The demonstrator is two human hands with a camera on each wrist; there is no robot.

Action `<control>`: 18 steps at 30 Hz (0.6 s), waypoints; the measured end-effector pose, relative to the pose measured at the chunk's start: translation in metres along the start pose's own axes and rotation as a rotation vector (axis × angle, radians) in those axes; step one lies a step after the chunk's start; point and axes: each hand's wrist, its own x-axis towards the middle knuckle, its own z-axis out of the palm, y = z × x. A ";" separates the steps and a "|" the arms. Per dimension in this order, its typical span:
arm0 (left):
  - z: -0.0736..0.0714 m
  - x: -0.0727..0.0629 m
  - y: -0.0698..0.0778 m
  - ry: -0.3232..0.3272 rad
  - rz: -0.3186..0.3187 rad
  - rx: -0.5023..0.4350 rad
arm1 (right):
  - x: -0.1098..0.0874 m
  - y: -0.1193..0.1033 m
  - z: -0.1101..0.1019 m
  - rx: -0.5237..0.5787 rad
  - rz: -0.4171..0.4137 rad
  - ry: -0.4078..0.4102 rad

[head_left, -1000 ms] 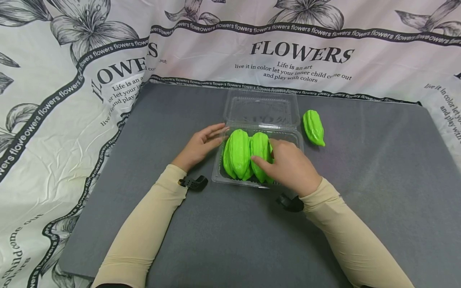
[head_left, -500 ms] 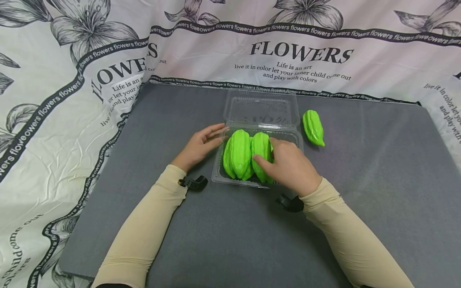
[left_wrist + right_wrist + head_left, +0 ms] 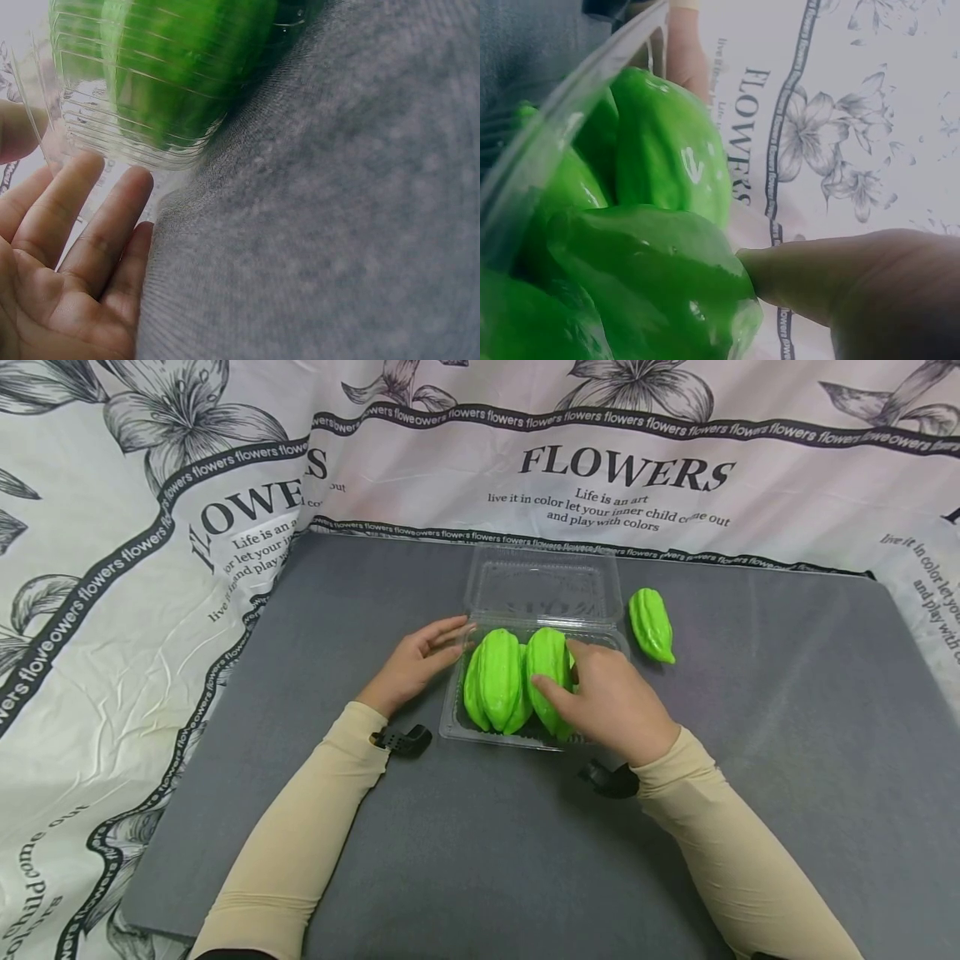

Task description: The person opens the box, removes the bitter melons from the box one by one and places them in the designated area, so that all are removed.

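In the head view, a clear plastic clamshell box (image 3: pixel 487 739) lies with its lid (image 3: pixel 543 583) folded back. Several bright green ribbed fruits that look like star fruit (image 3: pixel 498 681) are stacked inside. My right hand (image 3: pixel 618 697) grips the star fruit on the upper right (image 3: pixel 549 670), thumb on its near side; the other fingers are mostly hidden behind it. The right wrist view shows the thumb (image 3: pixel 802 277) against a green fruit (image 3: pixel 660 277). My left hand (image 3: pixel 412 664) rests by the box's left wall, its fingers (image 3: pixel 94 240) extended along the plastic in the left wrist view.
Another green star fruit (image 3: pixel 652 625) lies on the grey tabletop (image 3: pixel 480 860), right of the lid. A flower-printed cloth (image 3: pixel 420 468) hangs behind and to the left of the table. Each wrist carries a black camera strap (image 3: pixel 405 741).
My right hand has shifted slightly right with the star fruit it grips, widening the gap to the fruit on its left. My left hand and the box stay put.
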 end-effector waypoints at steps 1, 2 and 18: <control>0.000 0.000 0.000 -0.001 0.003 -0.001 | 0.000 0.000 -0.002 -0.001 0.005 0.000; 0.000 0.000 0.000 -0.002 0.006 -0.002 | 0.000 0.000 -0.003 -0.003 0.008 0.001; 0.001 0.000 0.001 0.002 -0.006 0.008 | -0.004 0.009 -0.024 0.032 0.025 0.061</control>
